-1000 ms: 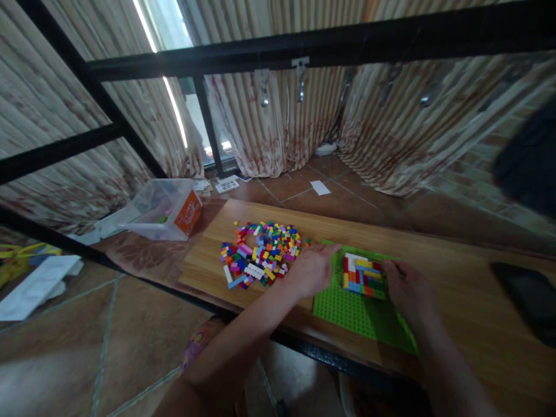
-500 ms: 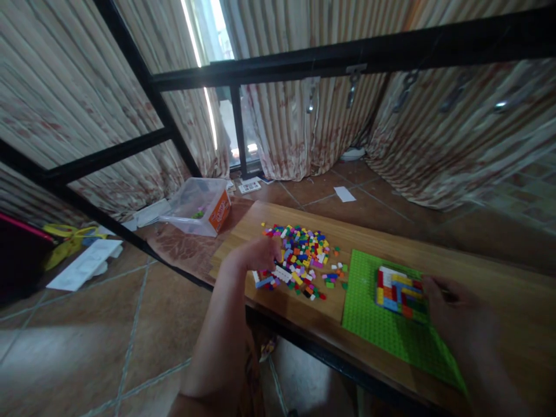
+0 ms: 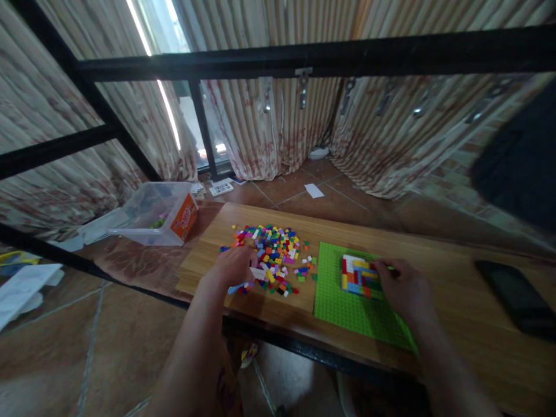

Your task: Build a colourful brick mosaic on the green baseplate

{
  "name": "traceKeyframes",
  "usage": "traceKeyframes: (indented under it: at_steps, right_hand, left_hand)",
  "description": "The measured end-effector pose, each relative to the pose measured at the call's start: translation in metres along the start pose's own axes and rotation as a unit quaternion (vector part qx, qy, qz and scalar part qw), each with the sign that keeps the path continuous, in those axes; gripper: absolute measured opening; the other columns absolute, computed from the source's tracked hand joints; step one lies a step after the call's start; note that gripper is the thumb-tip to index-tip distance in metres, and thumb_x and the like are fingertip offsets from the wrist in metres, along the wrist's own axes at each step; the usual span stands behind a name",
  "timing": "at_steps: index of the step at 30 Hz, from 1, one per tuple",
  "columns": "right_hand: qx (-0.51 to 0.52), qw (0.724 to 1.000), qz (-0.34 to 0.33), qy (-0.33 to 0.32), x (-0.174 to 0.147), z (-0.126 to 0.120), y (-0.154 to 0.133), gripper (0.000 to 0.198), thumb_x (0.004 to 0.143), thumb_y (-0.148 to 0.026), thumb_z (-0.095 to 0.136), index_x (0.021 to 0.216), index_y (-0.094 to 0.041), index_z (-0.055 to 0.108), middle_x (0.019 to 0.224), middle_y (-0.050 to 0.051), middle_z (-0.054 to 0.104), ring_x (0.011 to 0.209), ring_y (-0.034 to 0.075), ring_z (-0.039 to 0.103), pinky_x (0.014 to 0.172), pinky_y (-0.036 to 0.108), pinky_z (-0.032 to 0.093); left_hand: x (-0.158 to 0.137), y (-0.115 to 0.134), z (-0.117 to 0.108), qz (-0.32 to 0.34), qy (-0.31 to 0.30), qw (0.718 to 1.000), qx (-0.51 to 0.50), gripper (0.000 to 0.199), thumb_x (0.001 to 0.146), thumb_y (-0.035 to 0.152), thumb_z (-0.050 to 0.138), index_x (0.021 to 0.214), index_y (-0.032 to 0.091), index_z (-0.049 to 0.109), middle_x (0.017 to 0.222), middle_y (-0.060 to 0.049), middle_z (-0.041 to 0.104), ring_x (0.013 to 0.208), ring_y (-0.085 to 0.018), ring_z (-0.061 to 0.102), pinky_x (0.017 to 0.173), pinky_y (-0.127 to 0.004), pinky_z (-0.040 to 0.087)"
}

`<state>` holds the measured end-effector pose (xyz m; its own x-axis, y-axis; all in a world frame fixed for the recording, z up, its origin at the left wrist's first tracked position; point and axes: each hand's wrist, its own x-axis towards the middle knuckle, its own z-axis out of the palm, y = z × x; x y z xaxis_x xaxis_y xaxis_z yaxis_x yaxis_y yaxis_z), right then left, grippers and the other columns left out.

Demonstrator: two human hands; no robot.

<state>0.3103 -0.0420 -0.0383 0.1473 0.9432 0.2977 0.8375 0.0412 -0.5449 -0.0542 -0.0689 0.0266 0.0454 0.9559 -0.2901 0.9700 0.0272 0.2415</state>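
My left hand (image 3: 237, 265) reaches into the left side of a pile of small toy building bricks (image 3: 278, 249), its fingers curled down. A white brick (image 3: 258, 273) lies by its fingertips. Whatever those fingers hold is hidden. On a green baseplate (image 3: 332, 313) sits a flat block of joined bricks (image 3: 357, 277) in white, red, yellow, blue and orange. At this block's right edge is my right hand (image 3: 403, 286), thumb and fingers drawn together in a pinch. I cannot make out what is between them.
The wooden tabletop (image 3: 282, 315) carries the bricks and a dark phone (image 3: 516, 295) at right. Left of it stands a clear plastic bin (image 3: 147, 214) with an orange label. A black metal rail (image 3: 260, 61) with hanging clips crosses ahead, before striped curtains (image 3: 260, 133).
The view has swung right, bringing the phone and a dark shape at the right edge into sight. Both hands stay near the same spots, left at the pile, right at the block.
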Motion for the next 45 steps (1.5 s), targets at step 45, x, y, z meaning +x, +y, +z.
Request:
traceKeyframes:
  at_steps: [45]
  right_hand:
    - [0.422, 0.892, 0.153, -0.056, -0.011, -0.020, -0.017, 0.034, 0.070, -0.049, 0.064, 0.075, -0.015, 0.070, 0.056, -0.002, 0.057, 0.052, 0.010, 0.046, 0.050, 0.024, 0.037]
  left_hand:
    - [0.028, 0.154, 0.072, 0.073, -0.026, 0.734, -0.674, 0.031, 0.061, 0.034, 0.077, 0.076, 0.016, 0.058, 0.060, 0.003, 0.063, 0.053, -0.010, 0.060, 0.053, -0.021, 0.047]
